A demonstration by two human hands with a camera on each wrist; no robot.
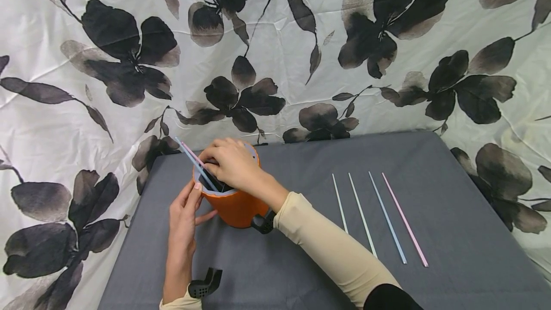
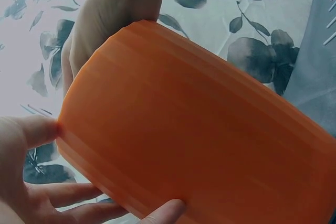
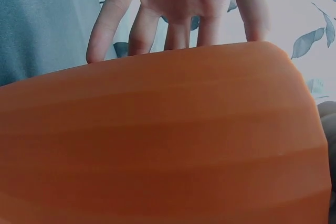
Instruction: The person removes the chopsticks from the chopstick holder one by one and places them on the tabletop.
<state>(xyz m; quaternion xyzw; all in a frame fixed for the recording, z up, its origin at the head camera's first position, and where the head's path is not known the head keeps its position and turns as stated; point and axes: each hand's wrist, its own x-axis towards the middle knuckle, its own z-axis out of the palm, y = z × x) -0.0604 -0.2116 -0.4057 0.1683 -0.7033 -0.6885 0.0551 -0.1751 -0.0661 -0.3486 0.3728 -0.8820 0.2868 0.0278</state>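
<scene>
An orange pot (image 1: 236, 208) with a pale inner rim stands at the left back of the grey table. My left hand (image 1: 182, 216) grips its near left side, thumb at the rim and other fingers against the outer wall. From above, my right hand (image 1: 234, 164) reaches over the rim into the mouth. Its fingers point down in the right wrist view, but the orange wall hides their tips, so what they touch is unclear. A light blue straw (image 1: 193, 160) and a pink straw (image 1: 188, 149) lean out to the left. Something black (image 1: 221, 185) shows inside the pot.
Two white straws (image 1: 361, 214), a blue straw (image 1: 387, 216) and a pink straw (image 1: 404, 219) lie side by side on the grey tabletop (image 1: 301, 252), right of the pot. My right forearm crosses the lower ends of the white ones. A floral cloth (image 1: 275, 37) hangs behind.
</scene>
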